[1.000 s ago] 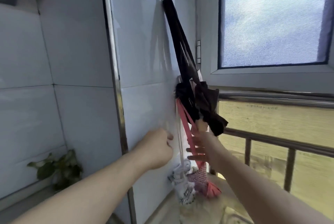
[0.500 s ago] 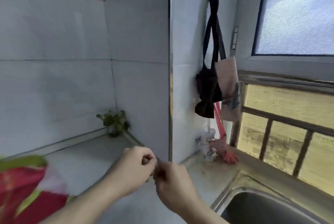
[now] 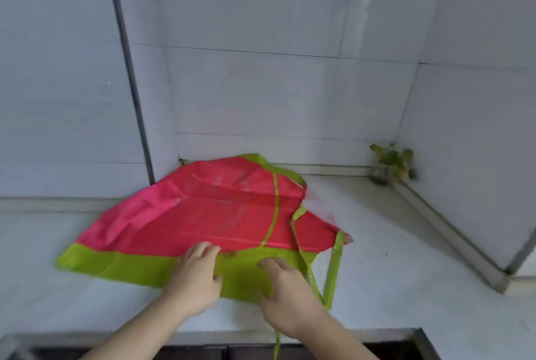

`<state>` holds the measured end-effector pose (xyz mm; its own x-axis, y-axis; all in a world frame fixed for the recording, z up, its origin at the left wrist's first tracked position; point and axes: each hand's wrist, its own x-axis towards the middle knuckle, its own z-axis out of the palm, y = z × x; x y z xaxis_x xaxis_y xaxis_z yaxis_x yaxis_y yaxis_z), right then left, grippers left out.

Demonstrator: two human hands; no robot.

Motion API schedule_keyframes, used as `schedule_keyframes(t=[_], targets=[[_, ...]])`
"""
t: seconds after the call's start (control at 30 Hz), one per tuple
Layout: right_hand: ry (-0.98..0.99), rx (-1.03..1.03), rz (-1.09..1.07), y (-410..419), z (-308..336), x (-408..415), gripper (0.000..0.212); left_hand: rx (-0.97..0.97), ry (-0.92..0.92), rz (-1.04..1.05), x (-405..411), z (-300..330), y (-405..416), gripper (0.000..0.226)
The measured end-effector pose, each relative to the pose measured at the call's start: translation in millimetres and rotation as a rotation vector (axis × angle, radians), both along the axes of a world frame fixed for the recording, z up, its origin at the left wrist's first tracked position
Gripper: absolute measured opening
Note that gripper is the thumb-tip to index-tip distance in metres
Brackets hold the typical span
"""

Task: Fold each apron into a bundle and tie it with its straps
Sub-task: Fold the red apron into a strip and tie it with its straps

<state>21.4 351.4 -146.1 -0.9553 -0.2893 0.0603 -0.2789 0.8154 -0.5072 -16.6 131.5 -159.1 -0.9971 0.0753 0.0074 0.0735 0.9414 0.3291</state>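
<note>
1. I am pressing my left hand (image 3: 195, 275) and right hand (image 3: 285, 287), fingers loosely spread and gripping nothing, on the apron (image 3: 203, 214), at its near green hem.
2. It is lying part-folded on the counter (image 3: 406, 243).
3. Thin, slick, light cloth, I judge; I am planning to pinch hem corners, then straps (image 3: 333, 266).

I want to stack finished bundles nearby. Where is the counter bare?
Bare counter lies right of the apron, up to the plant in the corner. The middle is crowded: both hands rest on the apron, straps trailing.
</note>
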Motion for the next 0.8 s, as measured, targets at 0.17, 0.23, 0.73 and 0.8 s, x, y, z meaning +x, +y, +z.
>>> schedule_keyframes(t=[0.17,0.23,0.73,0.8], targets=[[-0.009,0.119,0.032,-65,-26,-33,0.075,-0.055,0.005,0.047,7,-32,-87,0.079],[-0.016,0.2,0.008,-70,-31,-45,0.091,-0.126,0.116,-0.007,5,-36,-96,0.072],[0.029,0.335,0.173,-34,-19,-15,0.092,0.581,0.18,0.013,2,-32,-77,0.03],[0.189,0.427,0.122,-24,-25,-13,0.064,0.667,0.135,-0.026,1,-15,-69,0.035]])
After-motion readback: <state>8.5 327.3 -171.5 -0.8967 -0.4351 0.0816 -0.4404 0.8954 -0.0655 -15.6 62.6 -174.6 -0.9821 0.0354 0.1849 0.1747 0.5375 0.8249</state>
